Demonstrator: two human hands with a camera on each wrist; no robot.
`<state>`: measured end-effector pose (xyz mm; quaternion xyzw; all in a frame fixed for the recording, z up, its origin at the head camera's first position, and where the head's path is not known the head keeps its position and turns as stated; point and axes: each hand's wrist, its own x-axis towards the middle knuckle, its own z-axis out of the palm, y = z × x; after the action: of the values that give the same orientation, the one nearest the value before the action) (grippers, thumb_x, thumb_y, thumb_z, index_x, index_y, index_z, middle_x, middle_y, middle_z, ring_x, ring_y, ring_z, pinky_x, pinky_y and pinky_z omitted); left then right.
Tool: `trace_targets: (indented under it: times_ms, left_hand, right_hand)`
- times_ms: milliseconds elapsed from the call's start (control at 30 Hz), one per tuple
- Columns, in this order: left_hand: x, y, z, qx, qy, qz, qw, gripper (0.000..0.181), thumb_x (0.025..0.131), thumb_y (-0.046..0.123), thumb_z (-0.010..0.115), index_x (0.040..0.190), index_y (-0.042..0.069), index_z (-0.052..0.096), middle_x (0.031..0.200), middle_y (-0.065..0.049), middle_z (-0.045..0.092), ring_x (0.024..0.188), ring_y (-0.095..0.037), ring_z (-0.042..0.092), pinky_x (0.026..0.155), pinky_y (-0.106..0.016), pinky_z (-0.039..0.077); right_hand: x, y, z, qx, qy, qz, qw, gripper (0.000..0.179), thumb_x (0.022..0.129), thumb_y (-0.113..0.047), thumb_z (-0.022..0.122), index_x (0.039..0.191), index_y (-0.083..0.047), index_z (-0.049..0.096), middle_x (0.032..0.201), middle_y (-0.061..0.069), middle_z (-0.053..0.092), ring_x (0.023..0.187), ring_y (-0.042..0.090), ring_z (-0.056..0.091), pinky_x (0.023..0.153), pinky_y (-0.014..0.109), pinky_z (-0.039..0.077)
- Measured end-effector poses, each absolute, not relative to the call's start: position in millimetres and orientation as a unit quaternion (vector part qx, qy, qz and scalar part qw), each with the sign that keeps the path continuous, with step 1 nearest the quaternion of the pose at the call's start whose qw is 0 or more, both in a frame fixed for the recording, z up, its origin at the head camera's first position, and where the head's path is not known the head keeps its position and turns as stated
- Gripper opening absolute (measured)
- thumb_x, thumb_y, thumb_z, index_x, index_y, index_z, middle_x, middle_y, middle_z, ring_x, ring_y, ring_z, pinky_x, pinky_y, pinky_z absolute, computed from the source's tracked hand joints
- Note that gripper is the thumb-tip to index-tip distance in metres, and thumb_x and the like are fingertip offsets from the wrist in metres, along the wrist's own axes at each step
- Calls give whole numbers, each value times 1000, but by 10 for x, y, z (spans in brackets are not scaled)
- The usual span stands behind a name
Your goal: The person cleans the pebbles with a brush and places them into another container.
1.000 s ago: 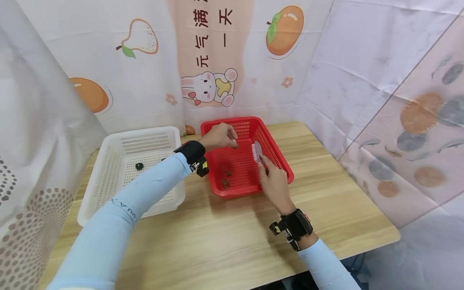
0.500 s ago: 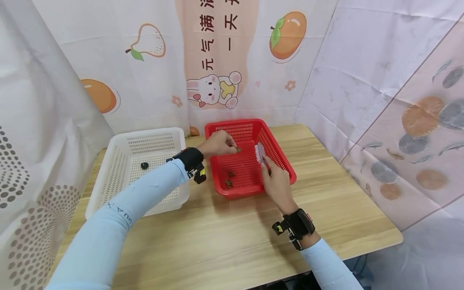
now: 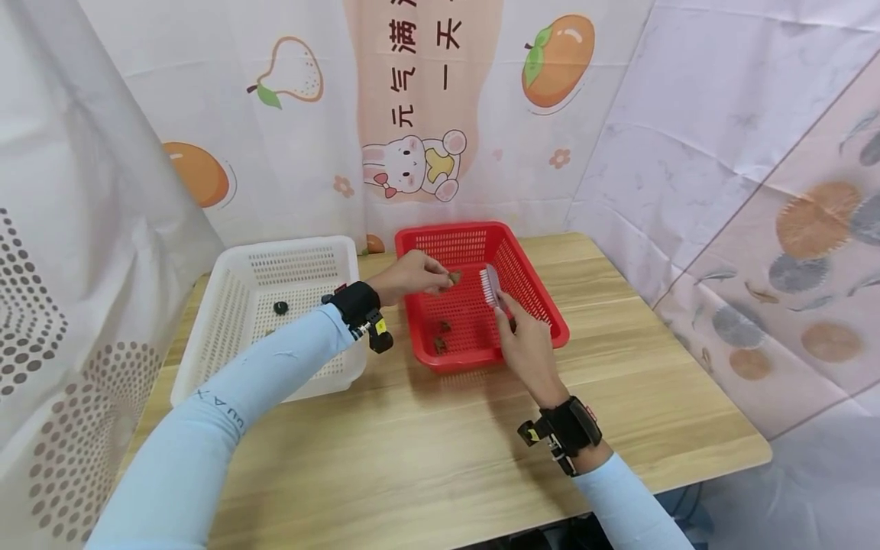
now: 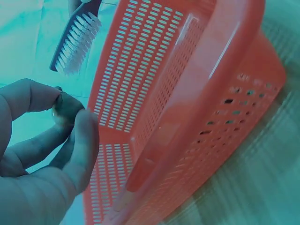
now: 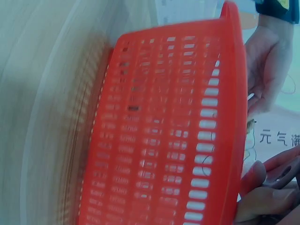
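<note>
In the head view, my left hand (image 3: 415,276) pinches a small brown lump (image 3: 454,277) between thumb and fingers, over the red basket (image 3: 543,286). Up close in the left wrist view the lump (image 4: 70,107) looks rounded and greenish brown, with a pale spot at one side; its exact kind does not show. My right hand (image 3: 529,344), above the basket's right front, grips the handle of a brush (image 3: 490,284) with white bristles turned toward the lump. A narrow gap separates bristles and lump. Two more brown lumps (image 3: 440,345) lie on the basket floor near its front left.
Left of the red basket stands a white basket (image 3: 218,305) holding a small black round thing (image 3: 280,308); my left sleeve hides part of it. Both rest on a wooden table (image 3: 385,458). Printed curtains (image 3: 275,153) hang behind and at both sides.
The lump shows more plainly beyond my left fingertips than a second ago, and that hand sits slightly lower against the basket. The right hand keeps its grip on the brush. The head view shifted slightly.
</note>
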<state>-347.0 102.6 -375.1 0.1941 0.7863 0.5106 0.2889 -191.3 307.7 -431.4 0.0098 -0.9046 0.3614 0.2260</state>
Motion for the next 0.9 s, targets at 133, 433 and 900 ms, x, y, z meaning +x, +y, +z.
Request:
trace_targets:
  times_ms: [133,433,900]
  left_hand:
    - [-3463,1004,-3784,171,733,574,323,28,98,5,70,124,-7,69,125,-22,68,110,-31,69,96,-36,56]
    - [-3428,991,-3840,137,655,650,360,31,100,-3,62,130,-9,64,130,-24,63,121,-37,63,96,-33,56]
    - [-3370,921,-3886,133,694,612,355,33,96,5,72,128,-4,68,115,-18,69,98,-26,69,102,-47,51]
  right_hand:
    - [-1905,2965,-4288,25,-901,368,227,39,106,-18,60,143,-6,60,59,0,42,45,11,36,43,25,27]
    - [-1922,2743,-4287,60,-893,372,247,38,105,-14,62,141,-3,61,60,-1,43,47,10,36,44,25,28]
    - [-1988,2592,-4304,71,-897,351,260,40,105,-13,61,142,0,58,57,-3,38,46,11,33,45,25,26]
